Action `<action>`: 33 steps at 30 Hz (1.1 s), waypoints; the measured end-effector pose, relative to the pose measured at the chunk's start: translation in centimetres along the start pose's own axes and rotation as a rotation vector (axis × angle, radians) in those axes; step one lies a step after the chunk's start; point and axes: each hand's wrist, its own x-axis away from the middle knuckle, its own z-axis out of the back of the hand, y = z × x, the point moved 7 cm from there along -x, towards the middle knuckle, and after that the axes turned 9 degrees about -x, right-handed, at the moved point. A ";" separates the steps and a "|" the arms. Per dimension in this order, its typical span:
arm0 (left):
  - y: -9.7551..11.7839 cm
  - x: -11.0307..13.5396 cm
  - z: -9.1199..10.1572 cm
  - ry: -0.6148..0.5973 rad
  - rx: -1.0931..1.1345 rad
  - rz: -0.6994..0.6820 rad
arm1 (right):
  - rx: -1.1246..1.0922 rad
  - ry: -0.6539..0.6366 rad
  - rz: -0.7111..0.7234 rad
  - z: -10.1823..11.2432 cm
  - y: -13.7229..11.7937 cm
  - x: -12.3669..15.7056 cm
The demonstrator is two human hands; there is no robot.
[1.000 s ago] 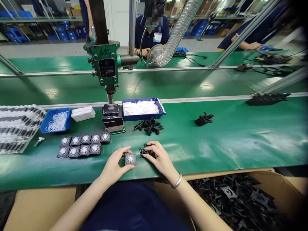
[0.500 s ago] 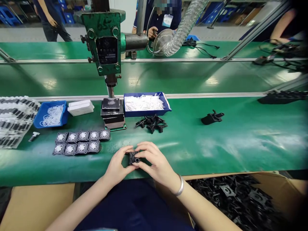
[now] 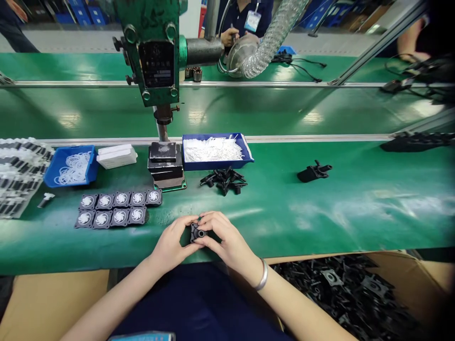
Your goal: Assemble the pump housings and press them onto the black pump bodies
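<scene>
A small black plastic housing (image 3: pixel 198 233), squarish with a round spout facing me, is held between both hands just above the bench's front edge. My left hand (image 3: pixel 173 242) pinches its left side with thumb and fingertips. From the right, my right hand (image 3: pixel 227 241) grips the same part, fingers on top and thumb below. To the left lie two rows of black square parts with white swirl-shaped discs (image 3: pixel 121 216). Beyond my hands sits a loose pile of black spouted parts (image 3: pixel 223 180).
A green press (image 3: pixel 152 57) stands over its metal block (image 3: pixel 165 161). Beside it are a blue tray of white pieces (image 3: pixel 216 166) and a blue bin of white rings (image 3: pixel 90 173). One black part (image 3: pixel 313 173) lies right. A carton of black parts (image 3: pixel 334 293) stands below. A person (image 3: pixel 245 23) sits opposite.
The view has shifted slightly. The fingers of my right hand have drawn back a little on the black housing, so more of its face shows; both hands still hold it.
</scene>
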 end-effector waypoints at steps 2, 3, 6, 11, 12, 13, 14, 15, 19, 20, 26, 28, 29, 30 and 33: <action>-0.1 -0.1 0.1 -0.019 0.006 -0.008 | 0.001 0.006 0.001 0.0 0.1 0.0; -0.3 -0.2 0.1 -0.026 0.016 -0.007 | 0.001 0.012 0.006 0.0 0.1 0.1; -0.6 -0.2 -0.2 -0.039 0.042 0.000 | 0.002 0.011 0.019 -0.2 0.2 0.2; 0.2 -0.1 0.5 0.000 0.036 -0.011 | 0.007 -0.019 -0.008 -0.5 0.1 0.1; 0.9 -0.4 1.3 0.016 0.026 -0.044 | 0.011 -0.029 -0.001 -0.2 -0.3 -0.3; 1.6 -0.8 2.4 0.040 0.010 -0.092 | 0.022 -0.040 0.020 0.3 -0.9 -0.9; 2.4 -1.4 3.9 0.073 -0.013 -0.146 | 0.044 -0.046 0.056 1.0 -1.8 -1.6; 3.2 -2.1 5.7 0.120 -0.042 -0.197 | 0.078 -0.048 0.102 1.9 -3.0 -2.6; 3.8 -6.6 13.6 0.351 -0.141 -0.232 | 0.259 0.094 0.321 6.9 -8.9 -8.8; 3.3 -8.0 15.1 0.384 -0.139 -0.201 | 0.282 0.164 0.373 8.3 -10.4 -10.8; 0.1 -13.8 17.7 0.399 -0.121 -0.166 | 0.185 0.405 0.598 14.8 -17.7 -25.1; -0.4 -14.5 17.4 0.392 -0.131 -0.171 | 0.179 0.345 0.654 15.3 -20.1 -28.3; -0.6 -14.7 17.3 0.387 -0.136 -0.174 | 0.193 0.326 0.679 15.2 -21.2 -28.9; -0.7 -14.9 17.2 0.383 -0.140 -0.177 | 0.213 0.322 0.701 14.9 -22.1 -28.7; -0.8 -15.2 17.1 0.369 -0.143 -0.186 | 0.231 0.415 0.774 12.8 -23.2 -24.5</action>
